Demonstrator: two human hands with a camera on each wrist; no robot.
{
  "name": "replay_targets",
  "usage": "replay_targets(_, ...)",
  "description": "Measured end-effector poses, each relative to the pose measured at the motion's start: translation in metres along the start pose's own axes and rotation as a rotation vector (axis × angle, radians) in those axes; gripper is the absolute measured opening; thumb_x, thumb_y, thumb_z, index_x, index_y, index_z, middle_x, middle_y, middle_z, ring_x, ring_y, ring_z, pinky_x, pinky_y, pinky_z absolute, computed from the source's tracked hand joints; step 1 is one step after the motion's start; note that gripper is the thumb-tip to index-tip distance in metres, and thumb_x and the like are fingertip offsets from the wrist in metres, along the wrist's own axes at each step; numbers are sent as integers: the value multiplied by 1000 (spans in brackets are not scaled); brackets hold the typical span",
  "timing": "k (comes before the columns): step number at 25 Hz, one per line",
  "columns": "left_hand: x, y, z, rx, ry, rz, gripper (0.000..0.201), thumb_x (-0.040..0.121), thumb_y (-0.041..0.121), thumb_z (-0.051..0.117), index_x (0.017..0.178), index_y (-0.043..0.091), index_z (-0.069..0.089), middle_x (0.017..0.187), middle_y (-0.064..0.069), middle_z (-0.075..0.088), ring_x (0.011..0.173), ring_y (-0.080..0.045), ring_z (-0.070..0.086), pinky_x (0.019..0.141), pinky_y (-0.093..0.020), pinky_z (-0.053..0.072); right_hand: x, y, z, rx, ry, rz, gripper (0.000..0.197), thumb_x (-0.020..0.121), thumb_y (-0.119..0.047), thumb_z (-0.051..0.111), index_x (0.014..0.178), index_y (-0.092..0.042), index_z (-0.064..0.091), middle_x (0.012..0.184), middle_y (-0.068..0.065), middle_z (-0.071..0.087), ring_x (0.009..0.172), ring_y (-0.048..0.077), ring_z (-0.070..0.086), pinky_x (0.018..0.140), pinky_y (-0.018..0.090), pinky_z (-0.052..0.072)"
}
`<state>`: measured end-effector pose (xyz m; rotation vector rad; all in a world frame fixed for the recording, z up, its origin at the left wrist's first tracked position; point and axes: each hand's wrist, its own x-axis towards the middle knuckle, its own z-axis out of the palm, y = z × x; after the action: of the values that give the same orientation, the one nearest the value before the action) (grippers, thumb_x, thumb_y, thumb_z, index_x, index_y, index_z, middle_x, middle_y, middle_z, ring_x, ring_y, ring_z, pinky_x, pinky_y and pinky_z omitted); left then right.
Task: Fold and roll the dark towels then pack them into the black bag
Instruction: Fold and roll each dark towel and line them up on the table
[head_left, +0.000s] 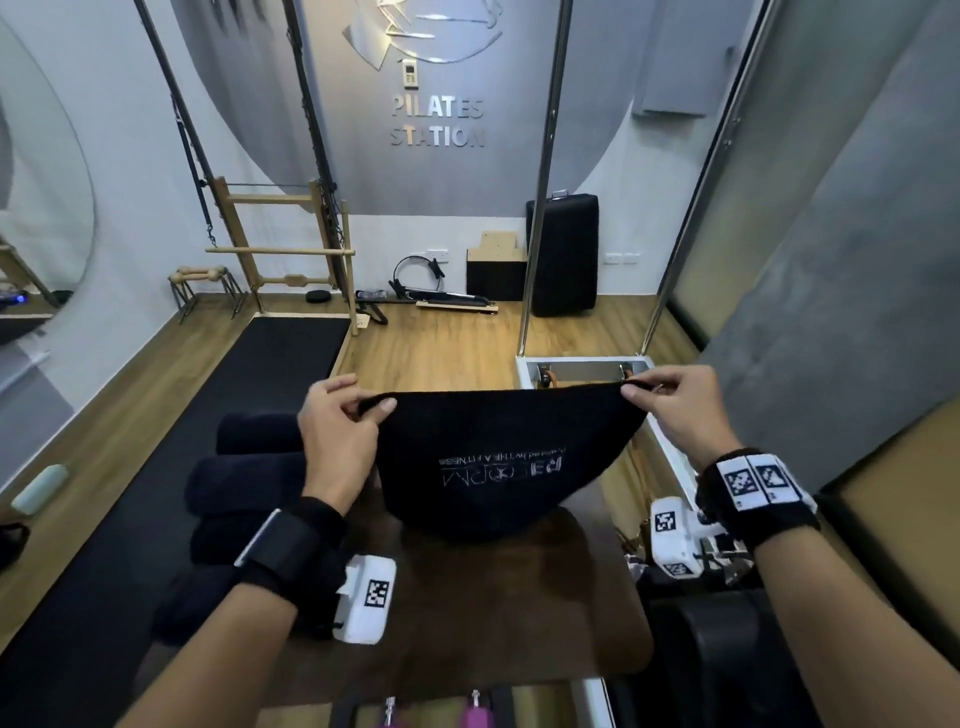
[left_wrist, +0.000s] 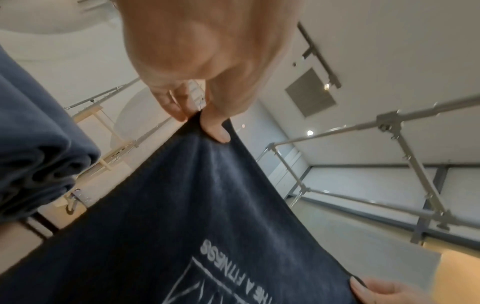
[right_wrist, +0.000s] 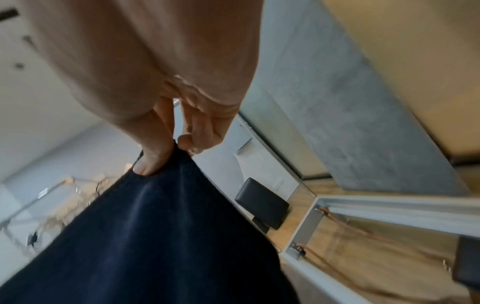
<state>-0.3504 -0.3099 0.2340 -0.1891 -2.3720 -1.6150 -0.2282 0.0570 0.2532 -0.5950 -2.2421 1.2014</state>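
A dark towel (head_left: 498, 457) with white printed lettering hangs stretched between my two hands above a brown padded surface (head_left: 493, 613). My left hand (head_left: 358, 410) pinches its upper left corner, the thumb pressed on the cloth (left_wrist: 215, 131). My right hand (head_left: 644, 389) pinches the upper right corner, thumb against fingers (right_wrist: 153, 162). The towel's bottom sags onto the pad. Several rolled dark towels (head_left: 249, 483) lie stacked to the left of my left arm, seen as folds (left_wrist: 39, 156) in the left wrist view. No black bag can be told apart.
A black floor mat (head_left: 249, 395) runs along the left. A white reformer frame (head_left: 582, 364) with metal poles stands beyond the towel. A black padded box (head_left: 563, 254) leans on the far wall, and a grey concrete wall (head_left: 841, 260) closes the right side.
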Motion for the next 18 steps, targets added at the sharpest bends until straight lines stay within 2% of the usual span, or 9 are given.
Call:
replay_targets(2, -6, 13, -25, -80, -1, 18, 22, 78, 17, 92, 98, 13, 82, 125, 3, 59, 96, 3, 61, 86, -11, 48, -18, -22, -17, 98, 32, 29, 16, 82, -3, 85, 76, -14, 75, 62, -7, 65, 54, 4, 56, 57, 20, 46)
replay_targets(4, -9, 26, -44, -127, 9, 44, 22, 76, 17, 94, 94, 17, 83, 116, -1, 64, 93, -5, 63, 86, -20, 52, -33, -39, -28, 156, 54, 22, 12, 84, -4, 83, 78, -6, 74, 62, 5, 64, 44, 13, 52, 46, 23, 43)
replay_targets(5, -12, 33, -52, -171, -1, 44, 20, 77, 18, 93, 94, 17, 83, 107, -4, 70, 88, -12, 66, 79, -25, 55, -41, -48, -33, 189, 80, 3, 11, 86, -4, 82, 81, -2, 72, 64, 11, 65, 40, 16, 53, 43, 24, 42)
replay_targets(7, -20, 46, -65, -304, -31, -35, 21, 83, 20, 90, 100, 11, 81, 86, -9, 78, 61, -17, 71, 55, -24, 54, -57, -67, -40, 246, 91, -34, 11, 91, -2, 76, 87, 3, 67, 68, 17, 67, 36, 23, 58, 37, 24, 41)
replay_targets(9, -29, 56, -74, -426, -38, -130, 27, 87, 20, 87, 105, 6, 73, 85, -10, 79, 48, -18, 70, 43, -22, 51, -69, -82, -47, 352, 123, -71, 10, 94, 2, 71, 87, 1, 65, 62, 14, 68, 40, 23, 64, 38, 26, 49)
replay_targets(12, -38, 71, -80, -588, -60, -137, 18, 91, 9, 82, 97, 6, 65, 87, -11, 76, 67, -27, 79, 49, -23, 58, -79, -97, -51, 544, 215, -86, 9, 94, 7, 68, 89, -1, 66, 77, 15, 73, 67, 26, 78, 68, 28, 64)
replay_targets(14, -42, 79, -82, -688, -78, -105, 9, 96, -1, 72, 103, -3, 67, 97, -17, 77, 88, -31, 81, 69, -25, 64, -85, -102, -52, 597, 213, -117, 12, 95, 10, 65, 91, -1, 69, 95, 20, 75, 89, 28, 79, 84, 30, 63)
replay_targets(16, -47, 84, -85, -750, -75, -56, 11, 100, -8, 62, 105, -2, 70, 99, -13, 79, 97, -27, 80, 82, -25, 63, -91, -104, -53, 596, 185, -146, 19, 95, 11, 62, 90, -5, 72, 102, 18, 76, 101, 28, 77, 92, 34, 61)
replay_targets(18, -50, 85, -90, -751, -98, -10, 15, 102, -8, 59, 106, -1, 71, 100, -11, 80, 98, -26, 79, 85, -26, 63, -96, -101, -57, 595, 169, -123, 17, 96, 9, 63, 91, -5, 71, 99, 20, 77, 96, 30, 78, 90, 36, 62)
